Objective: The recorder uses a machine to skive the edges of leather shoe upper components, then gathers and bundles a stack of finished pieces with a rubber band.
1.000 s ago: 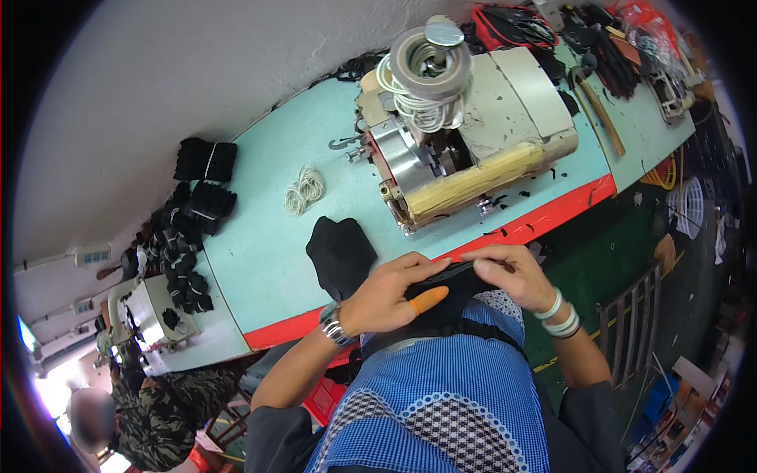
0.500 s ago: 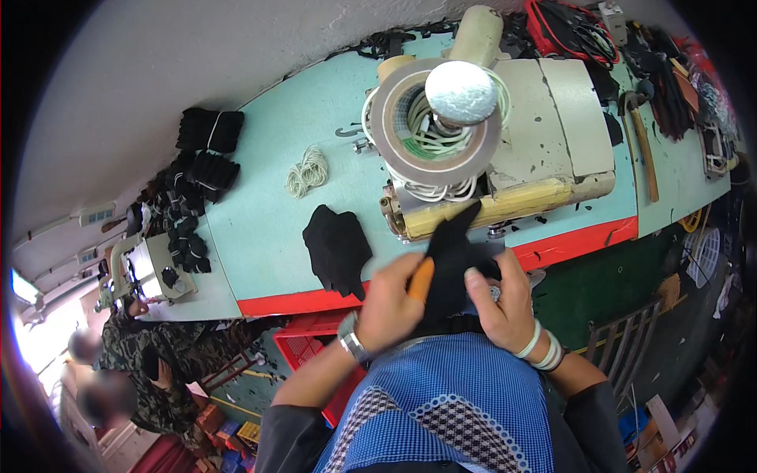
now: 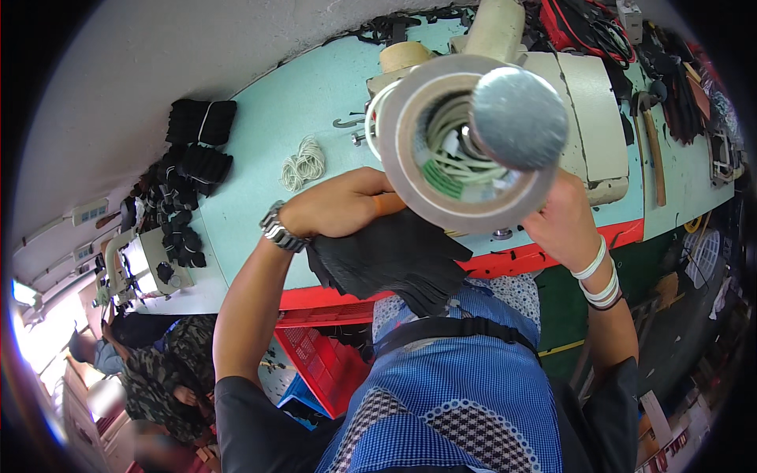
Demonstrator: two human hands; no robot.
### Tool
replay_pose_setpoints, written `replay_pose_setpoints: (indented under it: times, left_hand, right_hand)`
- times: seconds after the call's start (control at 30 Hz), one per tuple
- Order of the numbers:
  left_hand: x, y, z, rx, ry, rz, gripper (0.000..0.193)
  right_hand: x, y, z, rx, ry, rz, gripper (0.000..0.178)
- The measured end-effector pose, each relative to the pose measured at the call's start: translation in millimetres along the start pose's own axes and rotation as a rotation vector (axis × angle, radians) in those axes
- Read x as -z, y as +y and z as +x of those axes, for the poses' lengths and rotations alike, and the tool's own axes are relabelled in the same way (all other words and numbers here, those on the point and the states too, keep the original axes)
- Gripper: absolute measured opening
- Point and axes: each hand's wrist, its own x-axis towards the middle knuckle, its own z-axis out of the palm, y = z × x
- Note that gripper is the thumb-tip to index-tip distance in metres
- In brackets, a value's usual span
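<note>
My left hand [image 3: 343, 203], with an orange band on one finger, grips the top of a fanned bundle of black fabric pieces [image 3: 394, 264] at the table's front edge. The lower ends of the bundle hang over the red edge strip. A wide roll [image 3: 402, 146] hides my left fingertips. To the right of that roll, my right hand [image 3: 564, 225] is raised by the sewing machine [image 3: 603, 126]. Its fingers are behind the roll and a round metal cap [image 3: 520, 118], so what they do cannot be seen.
A coil of white cord [image 3: 303, 163] lies left of the machine. Tied black bundles [image 3: 201, 122] line the table's left side. A hammer [image 3: 653, 146] rests at the right. Below the table stands a red crate [image 3: 327, 366]. Co-workers in camouflage clothing [image 3: 169, 374] are at the lower left.
My hands have parted from the black piece they held together before the machine. The left moved left to the bundle, the right moved up and right. The roll looms larger.
</note>
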Motion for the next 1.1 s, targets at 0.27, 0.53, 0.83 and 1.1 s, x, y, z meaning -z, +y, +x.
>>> replay_pose_setpoints:
  times: [0.27, 0.53, 0.83, 1.1]
  left_hand:
    - [-16.4, -35.3, -3.9, 0.061, -0.082, 0.011, 0.044]
    - [-19.3, -98.4, -38.8, 0.046, 0.034, -0.109, 0.064]
    - [-5.1, -79.2, -28.5, 0.368, -0.229, 0.245, 0.035]
    - [-19.9, -60.7, -8.0, -0.104, 0.042, 0.36, 0.03]
  right_hand:
    - [37.7, -27.3, 10.6, 0.202, 0.111, -0.428, 0.011]
    - [-7.4, 8.1, -6.3, 0.199, 0.259, -0.36, 0.017]
    - [48.6, -1.4, -17.5, -0.201, -0.331, 0.064, 0.014]
    - [0.6, 2.1, 15.4, 0.192, -0.223, -0.148, 0.011]
